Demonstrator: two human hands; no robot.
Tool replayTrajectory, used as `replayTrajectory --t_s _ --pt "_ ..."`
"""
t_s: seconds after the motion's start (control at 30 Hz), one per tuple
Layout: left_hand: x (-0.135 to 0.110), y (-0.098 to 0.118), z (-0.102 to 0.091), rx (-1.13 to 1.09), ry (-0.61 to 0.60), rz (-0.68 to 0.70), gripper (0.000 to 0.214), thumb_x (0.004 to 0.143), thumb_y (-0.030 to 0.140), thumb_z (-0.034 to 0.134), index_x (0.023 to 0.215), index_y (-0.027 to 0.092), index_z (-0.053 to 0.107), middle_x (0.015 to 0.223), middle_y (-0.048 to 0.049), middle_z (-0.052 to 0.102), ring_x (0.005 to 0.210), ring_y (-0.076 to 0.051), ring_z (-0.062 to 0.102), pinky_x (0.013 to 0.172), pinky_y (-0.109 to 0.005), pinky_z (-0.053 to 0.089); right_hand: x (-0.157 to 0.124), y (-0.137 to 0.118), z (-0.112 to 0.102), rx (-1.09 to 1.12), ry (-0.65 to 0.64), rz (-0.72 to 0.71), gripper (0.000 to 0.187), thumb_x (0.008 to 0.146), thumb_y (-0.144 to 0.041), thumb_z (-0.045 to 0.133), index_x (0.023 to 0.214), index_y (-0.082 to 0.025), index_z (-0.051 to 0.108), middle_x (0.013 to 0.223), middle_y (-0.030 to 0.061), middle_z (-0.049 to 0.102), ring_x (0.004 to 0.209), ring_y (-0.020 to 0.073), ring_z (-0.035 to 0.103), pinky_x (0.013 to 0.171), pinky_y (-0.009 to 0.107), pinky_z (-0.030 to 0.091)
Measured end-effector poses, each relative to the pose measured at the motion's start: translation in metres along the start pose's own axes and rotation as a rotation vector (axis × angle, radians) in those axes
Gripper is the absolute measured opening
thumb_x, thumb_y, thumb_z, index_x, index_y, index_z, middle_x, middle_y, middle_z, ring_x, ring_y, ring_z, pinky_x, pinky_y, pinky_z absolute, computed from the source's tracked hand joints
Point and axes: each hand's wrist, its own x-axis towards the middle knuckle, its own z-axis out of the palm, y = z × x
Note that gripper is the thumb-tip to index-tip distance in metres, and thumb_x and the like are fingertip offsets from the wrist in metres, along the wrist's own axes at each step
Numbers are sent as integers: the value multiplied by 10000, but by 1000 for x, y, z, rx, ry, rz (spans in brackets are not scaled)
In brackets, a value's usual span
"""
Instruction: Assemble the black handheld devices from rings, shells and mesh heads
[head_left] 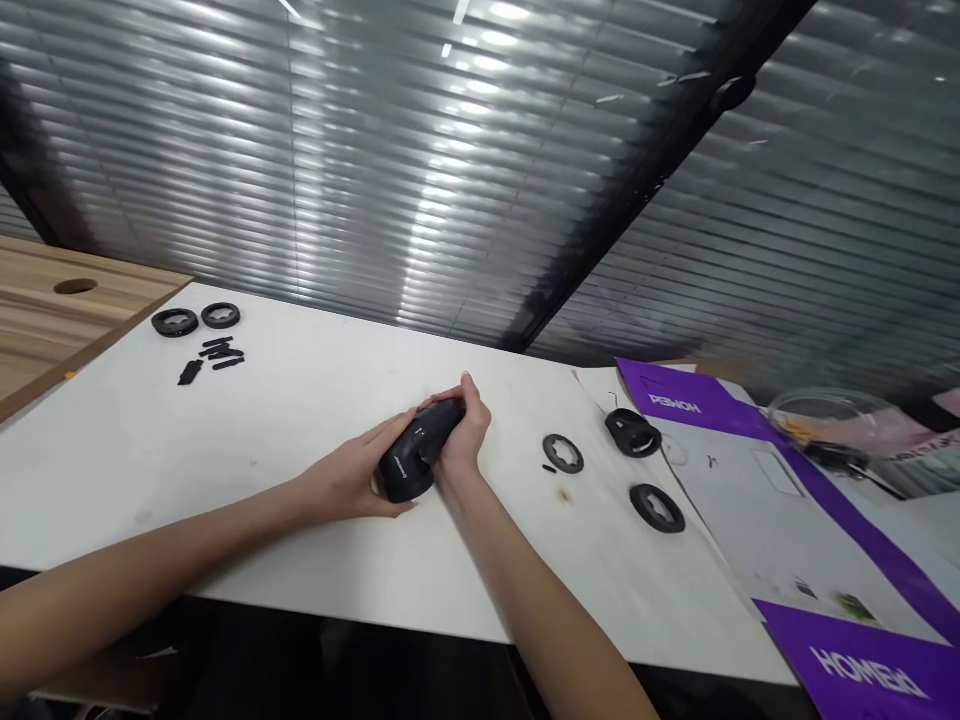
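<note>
Far left: black rings (174, 322) and small black pieces (222, 353) on the white table (187, 450). Mid-table: left hand (349, 480) and right hand (461, 435) clench a black cylindrical housing (417, 450). Right: more rings (562, 453).

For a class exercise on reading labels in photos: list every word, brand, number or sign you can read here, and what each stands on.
"HOMEA": white, upside down, on the far purple strip of the printed sheet.
"HOMEA": larger, white, upside down, on the near purple strip.
Small pale lettering on the black plastic casing: too small to read.
</note>
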Motion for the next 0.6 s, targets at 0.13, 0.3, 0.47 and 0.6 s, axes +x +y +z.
replayTrajectory --t_s 0.13,0.3,0.47,0.6 --pt "-2 -2 2 10 29 12 1062 816 261 827 1704 295 246 1723 -128 352 1559 -354 407 1246 -487 432 3 -1 -1 31 34 80 471 835 -587 715 589 -227 535 482 18 620 431 190 622 464 317 548" --pt "2 4 -3 -70 35 -38 1016 789 178 791 1684 287 322 1692 -119 413 1528 -366 446 1198 -466 476 6 -1 2 88 64 86 456 861 -540 693 574 -226 527 474 5 597 431 176 621 460 295 549" --pt "6 7 -10 -256 51 -208 964 764 125 762 1645 286 406 1576 -112 552 1251 -303 659 947 -350 592 11 -2 2 101 74 116 433 910 -507 653 601 -225 541 529 20 635 493 186 651 525 316 589" --pt "4 9 -16 -398 60 -323 961 749 155 812 1622 271 428 1449 -110 634 1121 -257 681 930 -342 573 21 -5 -3 215 94 167 448 918 -436 690 599 -246 440 522 -41 562 500 144 605 528 275 581"
